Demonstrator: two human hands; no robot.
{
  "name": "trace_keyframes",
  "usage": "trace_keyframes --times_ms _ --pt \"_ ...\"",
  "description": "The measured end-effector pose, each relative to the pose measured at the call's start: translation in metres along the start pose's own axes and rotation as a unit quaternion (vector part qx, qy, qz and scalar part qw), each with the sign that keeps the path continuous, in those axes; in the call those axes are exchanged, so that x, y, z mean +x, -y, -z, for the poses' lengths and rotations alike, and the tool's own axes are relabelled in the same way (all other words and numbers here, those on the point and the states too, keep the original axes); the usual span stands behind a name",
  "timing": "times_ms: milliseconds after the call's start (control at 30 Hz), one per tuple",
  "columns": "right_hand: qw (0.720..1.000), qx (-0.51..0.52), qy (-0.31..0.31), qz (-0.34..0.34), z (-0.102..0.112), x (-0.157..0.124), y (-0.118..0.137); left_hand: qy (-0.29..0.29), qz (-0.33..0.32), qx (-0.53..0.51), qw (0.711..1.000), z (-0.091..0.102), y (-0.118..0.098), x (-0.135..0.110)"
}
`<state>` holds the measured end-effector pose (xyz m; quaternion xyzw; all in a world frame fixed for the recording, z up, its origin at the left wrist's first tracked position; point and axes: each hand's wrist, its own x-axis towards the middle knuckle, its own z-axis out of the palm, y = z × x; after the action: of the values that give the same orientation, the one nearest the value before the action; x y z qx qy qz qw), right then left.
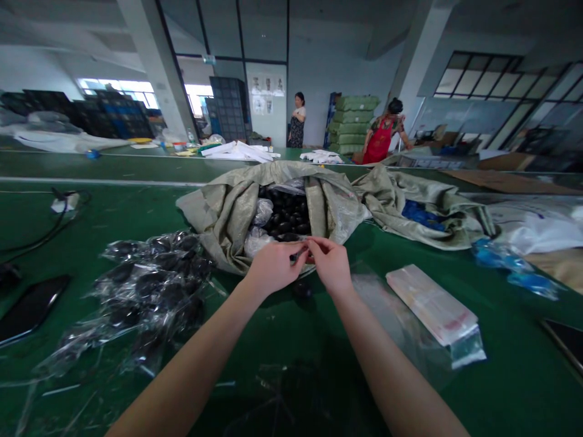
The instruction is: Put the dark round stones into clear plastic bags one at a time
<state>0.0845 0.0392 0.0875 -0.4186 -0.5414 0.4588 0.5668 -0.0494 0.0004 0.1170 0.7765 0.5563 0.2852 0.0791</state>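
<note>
My left hand (277, 265) and my right hand (328, 262) meet at the front of an open woven sack (228, 212). Their fingertips are pinched together on what looks like the top of a clear plastic bag. Just below the hands is a dark, rounded black piece (301, 289); whether it sits inside that bag I cannot tell. Many glossy black egg-shaped pieces (289, 212) fill the sack. Left of my arms lies a heap of black pieces wrapped in clear bags (150, 282). To the right rests a stack of flat clear bags (432, 303).
Another woven sack (428, 233) with blue pieces (421, 213) lies at right, near blue wrapped pieces (510, 264). A black phone (31, 306) and a cable (57, 224) are at left. Beyond the green table (136, 209), two people (297, 124) (381, 136) stand.
</note>
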Motion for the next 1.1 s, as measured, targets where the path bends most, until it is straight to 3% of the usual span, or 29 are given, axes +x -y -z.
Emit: trace_keyframes --times_ms 133,300,567,667,767,867,1100 --pt "0.998 0.054 0.002 -0.044 0.003 0.002 0.002 -0.027 0.052 -0.035 0.998 0.006 0.000 0.002" --pt "0.998 0.022 0.041 -0.031 0.002 -0.005 0.014 -0.092 0.074 -0.023 0.993 0.007 0.002 0.003" --pt "0.998 -0.001 0.064 -0.012 0.003 -0.008 0.019 -0.066 0.081 -0.063 0.993 0.013 0.003 0.002" --pt "0.994 -0.091 0.035 0.039 0.004 -0.010 0.022 -0.085 0.081 -0.050 0.992 0.013 0.004 0.002" --pt "0.952 -0.264 -0.041 0.150 0.002 -0.017 0.029 -0.129 0.056 -0.003 0.990 0.012 -0.001 -0.001" --pt "0.908 -0.342 -0.084 0.228 0.000 -0.026 0.034 -0.169 0.040 0.044 0.984 0.009 -0.011 -0.007" --pt "0.876 -0.387 -0.107 0.266 0.001 -0.034 0.044 -0.219 0.050 0.136 0.965 0.012 -0.024 -0.017"
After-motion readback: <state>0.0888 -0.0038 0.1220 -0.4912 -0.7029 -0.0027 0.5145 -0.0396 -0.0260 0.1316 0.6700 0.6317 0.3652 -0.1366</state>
